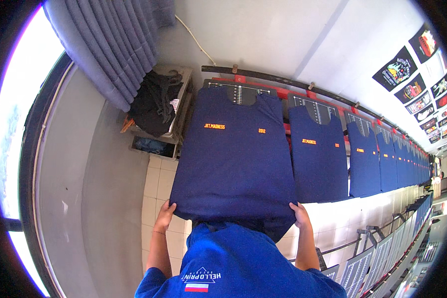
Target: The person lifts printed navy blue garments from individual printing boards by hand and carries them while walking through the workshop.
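Got this navy shirt (pixel 236 164) sitting over the gridded black board (pixel 248 95), board's top poking out at the neckline. My left hand (pixel 165 217) and right hand (pixel 301 215) each pinch a hem corner, fingers closed on fabric. More navy shirts (pixel 319 171) right of the board, dark cloth pile (pixel 156 107) left of it.

Nearest shirt (pixel 236 164) navy — orange print (pixel 214 126); board (pixel 225 92) dark grey, white ruled marks (pixel 239 94); worn shirt (pixel 233 253) brighter blue.

The nearest shirt (pixel 236 169) lies on a board (pixel 249 97) between the shelf (pixel 184 99) and other shirts (pixel 319 171).
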The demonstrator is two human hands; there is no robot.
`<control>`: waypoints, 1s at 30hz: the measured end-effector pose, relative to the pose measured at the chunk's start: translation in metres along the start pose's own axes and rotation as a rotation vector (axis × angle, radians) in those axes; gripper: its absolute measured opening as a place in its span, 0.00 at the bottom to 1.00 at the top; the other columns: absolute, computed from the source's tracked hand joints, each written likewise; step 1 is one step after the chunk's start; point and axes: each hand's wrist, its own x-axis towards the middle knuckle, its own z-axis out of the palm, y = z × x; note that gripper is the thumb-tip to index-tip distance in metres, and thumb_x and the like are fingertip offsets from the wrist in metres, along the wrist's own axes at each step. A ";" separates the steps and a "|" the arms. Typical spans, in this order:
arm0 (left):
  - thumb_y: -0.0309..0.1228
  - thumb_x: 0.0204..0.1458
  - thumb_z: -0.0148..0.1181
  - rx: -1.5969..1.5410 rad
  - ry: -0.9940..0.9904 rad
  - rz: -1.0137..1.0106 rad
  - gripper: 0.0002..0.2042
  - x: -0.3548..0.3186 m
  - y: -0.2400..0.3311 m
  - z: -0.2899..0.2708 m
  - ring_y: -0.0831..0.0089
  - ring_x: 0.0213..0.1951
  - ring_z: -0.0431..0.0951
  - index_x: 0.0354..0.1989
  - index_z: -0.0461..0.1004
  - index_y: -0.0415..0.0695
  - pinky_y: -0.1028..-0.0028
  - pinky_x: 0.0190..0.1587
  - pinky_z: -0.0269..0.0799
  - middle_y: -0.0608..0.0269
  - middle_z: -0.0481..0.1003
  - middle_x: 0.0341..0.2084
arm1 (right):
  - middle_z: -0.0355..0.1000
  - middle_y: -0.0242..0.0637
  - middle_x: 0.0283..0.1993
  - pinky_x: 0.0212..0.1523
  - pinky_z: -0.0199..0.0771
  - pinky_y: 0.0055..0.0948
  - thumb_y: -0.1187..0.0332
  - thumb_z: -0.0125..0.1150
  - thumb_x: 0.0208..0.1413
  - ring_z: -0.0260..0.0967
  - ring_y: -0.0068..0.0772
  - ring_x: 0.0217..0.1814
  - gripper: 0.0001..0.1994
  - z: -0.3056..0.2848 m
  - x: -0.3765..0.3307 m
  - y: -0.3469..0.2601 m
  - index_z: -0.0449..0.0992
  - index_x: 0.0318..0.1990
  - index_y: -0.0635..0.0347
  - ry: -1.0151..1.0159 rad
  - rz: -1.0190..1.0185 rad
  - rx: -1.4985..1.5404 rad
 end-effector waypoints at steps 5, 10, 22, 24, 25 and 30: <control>0.42 0.59 0.50 0.674 0.235 0.180 0.30 0.059 -0.025 -0.004 0.54 0.65 0.56 0.64 0.54 0.34 0.63 0.65 0.52 0.41 0.56 0.62 | 0.71 0.52 0.51 0.56 0.65 0.39 0.54 0.49 0.60 0.69 0.44 0.55 0.24 0.022 0.034 -0.022 0.74 0.49 0.70 0.059 0.106 -1.116; 0.59 0.57 0.43 -0.072 -0.045 0.008 0.39 0.130 0.040 0.052 0.58 0.66 0.52 0.68 0.49 0.41 0.61 0.66 0.50 0.51 0.52 0.66 | 0.61 0.51 0.63 0.63 0.57 0.42 0.35 0.37 0.58 0.59 0.49 0.65 0.40 0.041 0.126 0.007 0.62 0.62 0.64 0.077 -0.173 -0.416; 0.40 0.53 0.60 -0.343 -0.190 -0.244 0.28 0.030 0.018 -0.011 0.62 0.55 0.71 0.59 0.63 0.35 0.61 0.60 0.62 0.54 0.71 0.53 | 0.62 0.47 0.63 0.65 0.56 0.45 0.48 0.56 0.55 0.59 0.45 0.65 0.35 0.017 0.030 0.013 0.60 0.63 0.65 -0.141 0.309 0.184; 0.39 0.53 0.61 -0.340 -0.161 -0.089 0.28 0.030 0.041 -0.010 0.64 0.53 0.72 0.57 0.65 0.34 0.63 0.58 0.64 0.56 0.72 0.52 | 0.64 0.48 0.61 0.64 0.58 0.44 0.53 0.59 0.55 0.61 0.45 0.64 0.32 0.012 0.023 -0.008 0.63 0.60 0.67 -0.110 0.280 0.070; 0.39 0.53 0.61 -0.306 -0.160 -0.006 0.27 0.028 0.078 0.003 0.65 0.52 0.72 0.56 0.65 0.34 0.64 0.57 0.64 0.56 0.72 0.51 | 0.67 0.50 0.58 0.63 0.60 0.44 0.59 0.62 0.53 0.64 0.44 0.61 0.28 0.004 0.026 -0.019 0.67 0.56 0.69 -0.101 0.202 0.132; 0.37 0.55 0.59 -0.310 -0.222 0.534 0.18 0.039 0.239 0.053 0.68 0.47 0.74 0.50 0.70 0.39 0.65 0.56 0.65 0.59 0.75 0.45 | 0.75 0.38 0.40 0.44 0.74 0.36 0.60 0.65 0.50 0.74 0.33 0.39 0.16 0.046 -0.018 -0.213 0.75 0.40 0.62 -0.063 -0.348 0.291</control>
